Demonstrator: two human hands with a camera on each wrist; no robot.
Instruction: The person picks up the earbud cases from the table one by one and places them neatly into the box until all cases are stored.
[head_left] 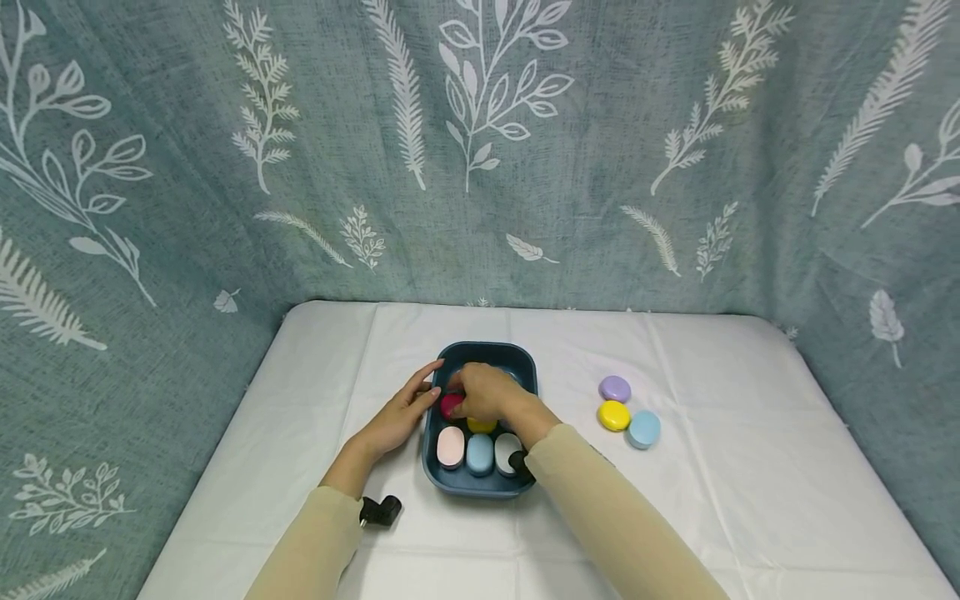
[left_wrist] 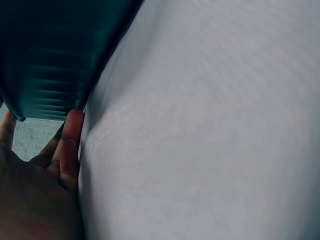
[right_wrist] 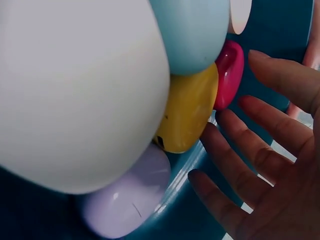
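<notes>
The right hand's grip point(head_left: 486, 393) is spread out, holding nothing, by the red piece point(head_left: 449, 406) in the blue tub point(head_left: 480, 492), so it's best to nudge gently while the loose left hand point(head_left: 394, 422) steadies the side.

On the table point(head_left: 750, 467), we find a box point(head_left: 480, 492) nearer the left edge than the right. Inside, three cases point(head_left: 480, 454) line its near edge; behind them we see a left case point(head_left: 447, 406), a middle case point(right_wrist: 187, 107) and a right case point(right_wrist: 130, 195). Between the box and the table's right edge lie three loose cases point(head_left: 614, 416), the rightmost nearest us. A curtain point(head_left: 570, 242) hangs behind the far edge.
</notes>
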